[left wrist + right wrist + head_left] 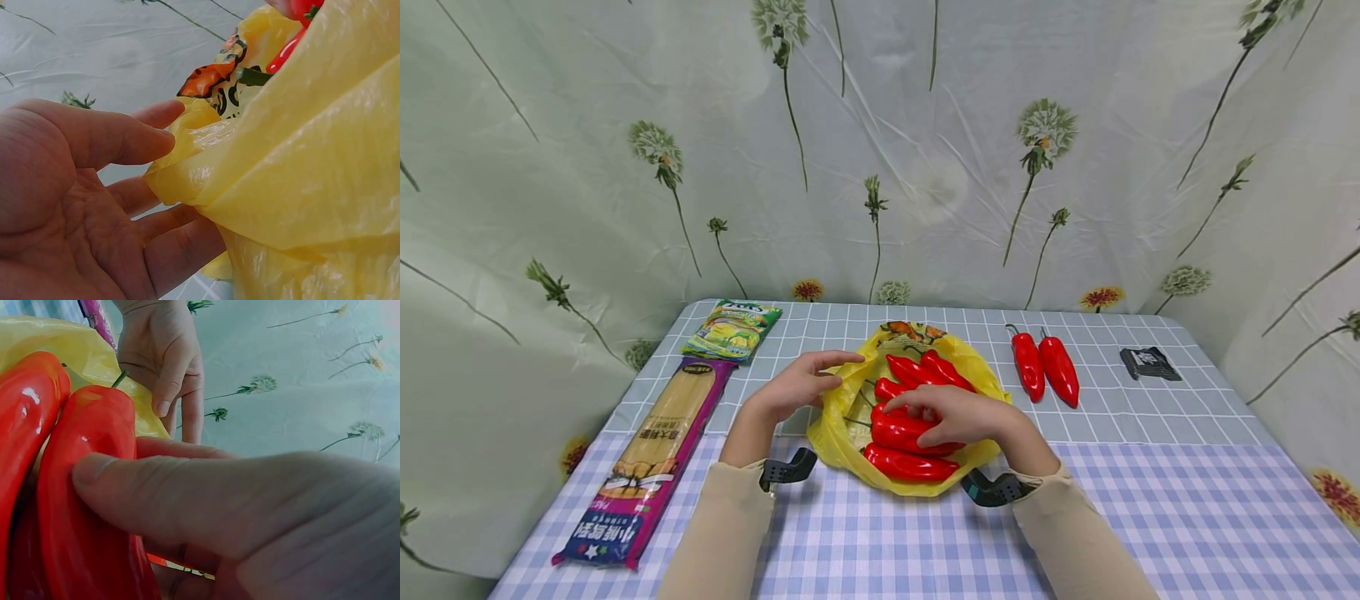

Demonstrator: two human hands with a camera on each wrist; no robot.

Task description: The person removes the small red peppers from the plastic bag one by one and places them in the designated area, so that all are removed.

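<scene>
A yellow plastic bag (pixel 842 417) lies wide-mouthed in the middle of the table, with several glossy red peppers (pixel 910 465) inside. My right hand (pixel 951 414) reaches into the bag and grips one red pepper (pixel 87 487), its thumb on the near side and fingers round the far side. A green stem shows at that pepper's end. At the bag's left rim is my left hand (pixel 797 385), fingers loosely extended and touching the plastic. In the left wrist view, thumb and fingers of the left hand (pixel 94 200) stand apart beside the bag's folded edge (pixel 194 169).
Two red peppers (pixel 1043 367) lie side by side right of the bag, and a small black packet (pixel 1150 363) is farther right. On the left are a long purple pasta pack (pixel 651 458) and a green-yellow packet (pixel 732 332). A dandelion-print curtain (pixel 925 167) hangs behind the table.
</scene>
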